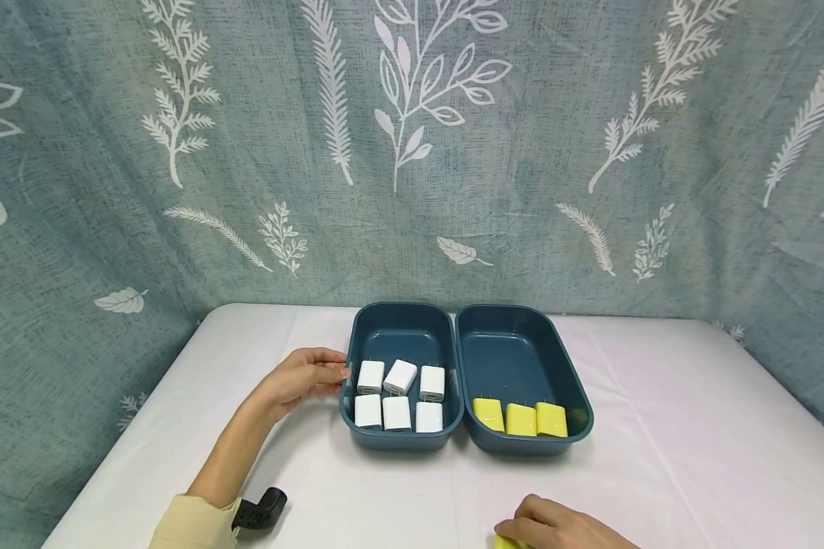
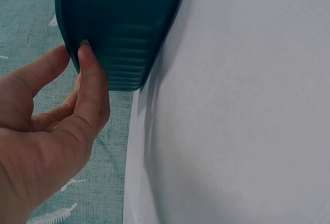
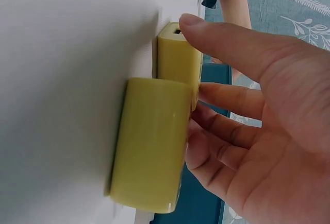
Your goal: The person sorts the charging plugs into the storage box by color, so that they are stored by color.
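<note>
My left hand (image 1: 307, 379) pinches the left rim of a dark blue tray (image 1: 403, 343). The left wrist view shows thumb and fingers on either side of that rim (image 2: 64, 28). Several white USB charger plugs (image 1: 397, 413) lie inside in two rows. Low in the head view, my right hand (image 1: 548, 524) is down at the table. In the right wrist view its thumb and fingers pinch a yellow charger plug (image 3: 175, 62). A second yellow charger plug (image 3: 149, 147) lies beside it, closer to that camera.
A second blue tray (image 1: 511, 354) stands against the first one's right side, with three yellow charger plugs (image 1: 520, 419) along its front. Both trays are on a white-covered table (image 1: 659, 427). A patterned green curtain (image 1: 412, 229) hangs behind. A black wrist device (image 1: 261, 509) sits by the left sleeve.
</note>
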{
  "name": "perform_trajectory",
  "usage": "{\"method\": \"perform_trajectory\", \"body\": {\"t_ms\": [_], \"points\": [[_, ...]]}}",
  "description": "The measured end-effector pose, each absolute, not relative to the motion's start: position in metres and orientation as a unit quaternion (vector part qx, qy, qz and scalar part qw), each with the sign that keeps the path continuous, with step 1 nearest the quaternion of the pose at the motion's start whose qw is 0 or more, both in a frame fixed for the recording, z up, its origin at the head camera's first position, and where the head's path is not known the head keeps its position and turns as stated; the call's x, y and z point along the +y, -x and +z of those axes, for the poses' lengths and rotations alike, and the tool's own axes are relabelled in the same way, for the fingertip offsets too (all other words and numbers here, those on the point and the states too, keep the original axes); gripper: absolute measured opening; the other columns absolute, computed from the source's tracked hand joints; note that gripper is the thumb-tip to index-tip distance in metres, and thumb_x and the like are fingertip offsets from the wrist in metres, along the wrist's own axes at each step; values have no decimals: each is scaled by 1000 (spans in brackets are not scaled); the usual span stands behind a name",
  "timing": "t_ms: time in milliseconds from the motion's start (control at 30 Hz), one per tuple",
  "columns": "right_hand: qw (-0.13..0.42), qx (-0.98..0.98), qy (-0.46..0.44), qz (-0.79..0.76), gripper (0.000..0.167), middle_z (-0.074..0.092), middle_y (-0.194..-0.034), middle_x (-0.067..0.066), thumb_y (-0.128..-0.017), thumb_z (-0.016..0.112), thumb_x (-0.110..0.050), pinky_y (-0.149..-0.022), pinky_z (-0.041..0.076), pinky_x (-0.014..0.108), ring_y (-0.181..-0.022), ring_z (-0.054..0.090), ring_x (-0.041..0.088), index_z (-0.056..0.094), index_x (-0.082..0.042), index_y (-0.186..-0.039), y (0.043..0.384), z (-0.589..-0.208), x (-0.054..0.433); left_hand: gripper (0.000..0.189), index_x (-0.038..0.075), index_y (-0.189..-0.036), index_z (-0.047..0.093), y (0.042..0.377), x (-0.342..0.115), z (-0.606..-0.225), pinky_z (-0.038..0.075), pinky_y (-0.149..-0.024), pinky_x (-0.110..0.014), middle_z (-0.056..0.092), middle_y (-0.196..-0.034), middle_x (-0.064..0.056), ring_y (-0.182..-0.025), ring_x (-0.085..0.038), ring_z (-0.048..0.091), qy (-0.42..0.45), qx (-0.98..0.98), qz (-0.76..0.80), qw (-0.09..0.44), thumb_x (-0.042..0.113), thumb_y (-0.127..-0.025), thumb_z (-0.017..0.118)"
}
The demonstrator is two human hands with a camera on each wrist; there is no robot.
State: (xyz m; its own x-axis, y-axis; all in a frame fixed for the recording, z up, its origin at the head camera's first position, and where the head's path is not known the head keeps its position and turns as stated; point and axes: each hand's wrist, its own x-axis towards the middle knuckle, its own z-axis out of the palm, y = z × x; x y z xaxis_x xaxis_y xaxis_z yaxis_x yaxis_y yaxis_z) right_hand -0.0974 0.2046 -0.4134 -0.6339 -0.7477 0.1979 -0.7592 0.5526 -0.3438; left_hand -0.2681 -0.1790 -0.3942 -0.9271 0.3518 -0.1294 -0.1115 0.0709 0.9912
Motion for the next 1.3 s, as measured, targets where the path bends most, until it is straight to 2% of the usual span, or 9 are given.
{"method": "perform_trajectory", "body": {"t_ms": [133, 467, 667, 833, 1000, 1300], "points": [[-1, -878, -425, 221, 30, 52, -96, -20, -94, 68, -39, -64, 46, 8, -80, 48, -8, 71, -14, -111, 100, -414, 207, 39, -19, -126, 48, 269, -179, -394, 56, -83, -29, 64, -110, -21, -88, -16, 65, -85, 712, 676, 171, 0, -94, 60], [2, -866, -416, 277, 31, 52, -101, -16, -92, 72, -33, -64, 49, 13, -81, 50, -5, 69, -10, -113, 102, -420, 215, 39, -18, -126, 48, 269, -178, -394, 56, -80, -27, 63, -109, -19, -87, -15, 64, -82, 713, 675, 171, 0, -94, 61], [-12, -848, -410, 337, 33, 54, -108, -11, -92, 73, -25, -71, 54, 19, -88, 56, 0, 66, -10, -121, 103, -418, 217, 39, -18, -126, 48, 269, -178, -394, 55, -81, -27, 63, -110, -20, -87, -14, 64, -80, 712, 676, 172, -1, -94, 61], [-32, -852, -371, 369, 41, 55, -111, -11, -89, 77, -29, -75, 55, 22, -91, 57, 3, 66, -14, -125, 102, -413, 216, 39, -18, -125, 49, 269, -178, -394, 56, -80, -27, 63, -109, -20, -87, -15, 64, -79, 711, 677, 171, 0, -93, 61], [-21, -860, -339, 380, 45, 56, -112, -10, -85, 81, -33, -76, 57, 25, -93, 59, 4, 66, -19, -125, 100, -409, 216, 38, -18, -125, 49, 269, -178, -394, 56, -80, -27, 63, -109, -19, -87, -15, 64, -80, 712, 676, 171, 0, -93, 61], [6, -846, -344, 406, 52, 58, -115, -8, -81, 84, -29, -76, 58, 28, -97, 60, 7, 65, -16, -127, 99, -410, 215, 39, -18, -126, 48, 268, -178, -394, 55, -85, -32, 64, -110, -20, -87, -15, 65, -84, 712, 676, 172, 0, -94, 61]]}}
